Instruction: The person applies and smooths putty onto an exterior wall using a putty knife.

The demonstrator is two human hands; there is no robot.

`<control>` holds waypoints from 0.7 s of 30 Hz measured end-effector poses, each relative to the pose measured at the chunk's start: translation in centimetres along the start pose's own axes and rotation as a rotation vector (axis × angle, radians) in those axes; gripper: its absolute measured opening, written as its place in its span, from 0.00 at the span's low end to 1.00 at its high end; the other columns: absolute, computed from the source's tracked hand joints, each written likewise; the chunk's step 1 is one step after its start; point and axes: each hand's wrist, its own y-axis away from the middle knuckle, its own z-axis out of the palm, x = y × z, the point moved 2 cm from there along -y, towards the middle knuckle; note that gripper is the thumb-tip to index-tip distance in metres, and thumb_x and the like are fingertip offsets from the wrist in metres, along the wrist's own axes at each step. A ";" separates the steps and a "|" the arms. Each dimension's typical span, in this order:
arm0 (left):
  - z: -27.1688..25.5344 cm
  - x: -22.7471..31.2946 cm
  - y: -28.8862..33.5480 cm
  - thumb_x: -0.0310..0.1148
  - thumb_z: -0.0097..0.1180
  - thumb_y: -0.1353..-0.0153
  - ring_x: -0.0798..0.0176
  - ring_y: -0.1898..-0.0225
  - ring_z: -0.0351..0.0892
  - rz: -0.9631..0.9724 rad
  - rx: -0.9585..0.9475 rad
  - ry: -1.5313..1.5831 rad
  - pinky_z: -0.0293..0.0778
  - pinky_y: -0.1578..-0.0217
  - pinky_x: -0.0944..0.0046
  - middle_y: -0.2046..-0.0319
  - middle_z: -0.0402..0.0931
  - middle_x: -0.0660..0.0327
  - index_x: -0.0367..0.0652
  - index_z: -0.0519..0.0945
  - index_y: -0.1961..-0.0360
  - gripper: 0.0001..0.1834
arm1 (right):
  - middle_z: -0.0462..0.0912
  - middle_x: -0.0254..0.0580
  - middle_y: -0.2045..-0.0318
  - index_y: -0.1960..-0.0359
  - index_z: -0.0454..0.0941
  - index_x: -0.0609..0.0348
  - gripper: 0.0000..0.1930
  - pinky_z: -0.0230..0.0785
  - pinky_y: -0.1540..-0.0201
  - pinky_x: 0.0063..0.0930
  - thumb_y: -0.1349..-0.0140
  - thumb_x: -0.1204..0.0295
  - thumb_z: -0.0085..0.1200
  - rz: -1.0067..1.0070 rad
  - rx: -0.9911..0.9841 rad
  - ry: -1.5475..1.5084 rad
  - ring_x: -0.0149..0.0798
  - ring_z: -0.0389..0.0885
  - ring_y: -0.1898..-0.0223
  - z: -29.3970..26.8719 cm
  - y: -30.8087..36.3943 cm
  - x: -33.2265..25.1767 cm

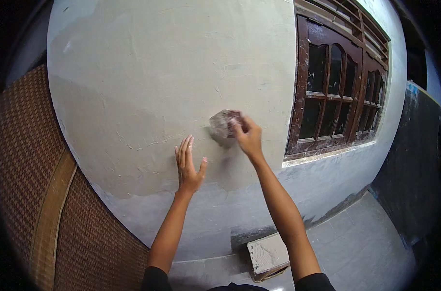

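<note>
In front of me is a plastered wall point(152, 82), beige above and pale grey lower down, with ridges and scratches across its surface. My right hand point(249, 138) grips a rounded grey-brown piece point(224, 123), held up against the wall or very near it. Motion blurs that piece, so I cannot tell whether it is a cloth, a sponge or something else. To its lower left, my left hand point(189, 167) is raised with fingers stretched out and thumb apart, touching the wall or just off it. Nothing is in the left hand.
A dark brown wooden window point(329, 82) with small panes sits to the right, above a pale sill point(327, 154). Woven brown panels point(92, 233) stand along the left. Below, a box-like block with a whitish top point(269, 253) rests on the grey tiled floor point(356, 242).
</note>
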 end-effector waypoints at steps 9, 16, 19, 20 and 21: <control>0.8 -0.9 1.0 0.38 0.53 0.39 0.49 0.29 0.52 -0.017 -0.017 -0.022 0.40 0.30 0.39 0.31 0.57 0.51 0.39 0.58 0.31 0.37 | 0.84 0.43 0.64 0.56 0.81 0.67 0.12 0.75 0.59 0.26 0.34 0.70 0.57 0.224 0.276 -0.310 0.32 0.82 0.64 -4.4 -1.4 2.7; 1.0 -0.5 1.1 0.38 0.53 0.39 0.49 0.29 0.51 0.006 -0.030 -0.020 0.40 0.30 0.38 0.31 0.57 0.51 0.38 0.58 0.31 0.37 | 0.82 0.37 0.69 0.60 0.81 0.63 0.08 0.73 0.61 0.25 0.36 0.71 0.58 0.135 0.204 0.069 0.29 0.79 0.67 -3.9 -1.1 5.1; 0.5 -1.5 1.4 0.38 0.53 0.40 0.48 0.29 0.51 -0.010 -0.035 -0.044 0.40 0.30 0.38 0.31 0.57 0.51 0.38 0.58 0.31 0.37 | 0.81 0.39 0.75 0.63 0.80 0.66 0.10 0.70 0.66 0.27 0.36 0.69 0.59 0.260 0.500 -0.248 0.28 0.76 0.71 -6.0 -0.6 2.6; 0.8 -1.3 1.4 0.38 0.53 0.40 0.48 0.29 0.51 -0.011 -0.038 -0.039 0.40 0.30 0.38 0.31 0.57 0.51 0.38 0.58 0.31 0.37 | 0.80 0.40 0.75 0.64 0.79 0.67 0.11 0.70 0.67 0.28 0.36 0.68 0.59 0.217 0.441 -0.276 0.28 0.76 0.72 -5.6 -0.5 3.2; 1.3 -1.0 1.2 0.38 0.53 0.40 0.48 0.29 0.51 -0.004 -0.037 -0.030 0.40 0.30 0.39 0.31 0.56 0.51 0.38 0.57 0.31 0.37 | 0.80 0.40 0.75 0.64 0.79 0.67 0.12 0.69 0.68 0.29 0.37 0.67 0.60 0.174 0.383 -0.304 0.29 0.75 0.74 -5.2 -0.3 3.7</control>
